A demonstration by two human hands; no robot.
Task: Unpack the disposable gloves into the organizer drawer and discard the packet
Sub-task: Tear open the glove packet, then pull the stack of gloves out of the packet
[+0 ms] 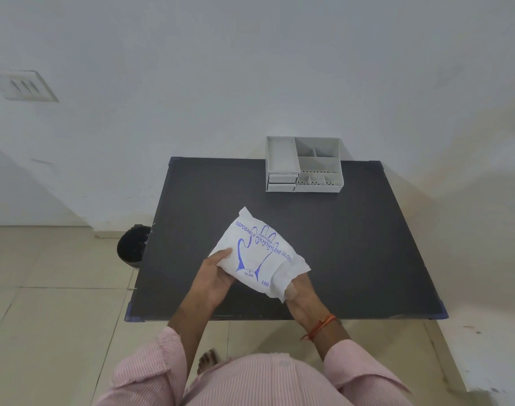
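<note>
Opening the glove packet (257,253), well in front of the organizer (304,165).
My left hand (218,273) grips its edge; right hand (300,291) pinches the torn end. I should pull gently.

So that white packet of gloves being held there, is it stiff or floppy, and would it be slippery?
Probably floppy: the glove packet sags and creases between the left hand and right hand. Likely light, since fingertips alone support it. Its thin plastic-looking film may be a little slippery.

The glove packet (260,253) reads "EMBOSSED DISPOSABLE POLYETHYLENE GLOVES", with "PULL HERE" and "100".
</note>
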